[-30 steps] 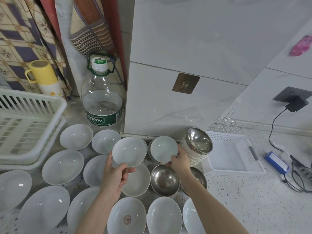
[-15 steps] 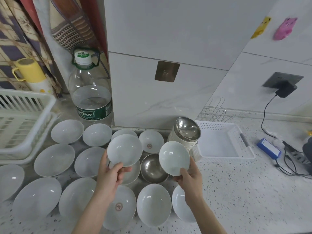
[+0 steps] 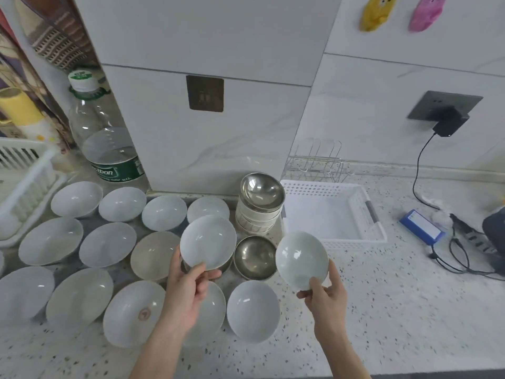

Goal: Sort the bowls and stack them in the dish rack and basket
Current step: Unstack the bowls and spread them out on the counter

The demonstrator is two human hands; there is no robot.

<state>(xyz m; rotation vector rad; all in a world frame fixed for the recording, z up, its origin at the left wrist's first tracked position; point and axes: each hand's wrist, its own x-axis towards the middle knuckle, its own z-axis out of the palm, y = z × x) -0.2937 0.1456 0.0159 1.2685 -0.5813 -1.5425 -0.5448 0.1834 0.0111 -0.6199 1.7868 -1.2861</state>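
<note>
Speckled worktop [image 3: 382, 310] is carrying the spread. I'm seeing my left hand [image 3: 188, 291] pinching a glossy white bowl [image 3: 208, 242] above the laid-out bowls, while my right hand [image 3: 325, 294] is gripping a smaller pale bowl [image 3: 301, 260] near the white basket [image 3: 355, 203].

Two small white bowls are up off the counter: one [image 3: 208, 242] tilted toward the camera over the middle of the spread, the other, a pale glossy one [image 3: 301, 260], tipped up just in front of the white plastic basket [image 3: 358, 203]. Loads more white bowls [image 3: 108, 244] sit open-side up in rows on the speckled counter. A steel bowl [image 3: 254, 257] sits among them, and another steel one tops a tilted stack [image 3: 259, 206] right beside the basket. The white dish rack [image 3: 24, 170] is at the far left edge.
</note>
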